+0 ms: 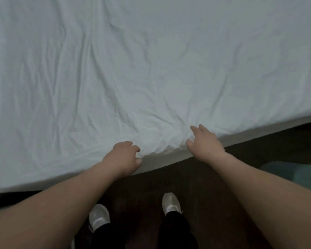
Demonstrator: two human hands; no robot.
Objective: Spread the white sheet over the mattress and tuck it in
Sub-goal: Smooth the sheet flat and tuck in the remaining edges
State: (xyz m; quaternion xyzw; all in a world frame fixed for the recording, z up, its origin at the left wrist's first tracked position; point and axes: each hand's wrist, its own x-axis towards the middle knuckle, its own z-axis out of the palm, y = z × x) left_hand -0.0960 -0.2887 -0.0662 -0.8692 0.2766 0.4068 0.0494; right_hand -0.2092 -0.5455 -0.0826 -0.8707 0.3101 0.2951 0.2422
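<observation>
The white sheet (133,69) lies wrinkled over the whole mattress, with creases running towards a bunched fold at the near edge between my hands. The mattress side (258,131) shows as a pale strip below the sheet on the right. My left hand (125,157) sits at the near edge with fingers curled, gripping the sheet's hem. My right hand (203,142) rests on the sheet at the edge with fingers spread and fairly straight, just right of the bunched fold.
I stand on a dark wooden floor (196,177) close to the bed, my two white shoes (171,203) below my arms. A teal rug or cushion (291,171) lies on the floor at the right.
</observation>
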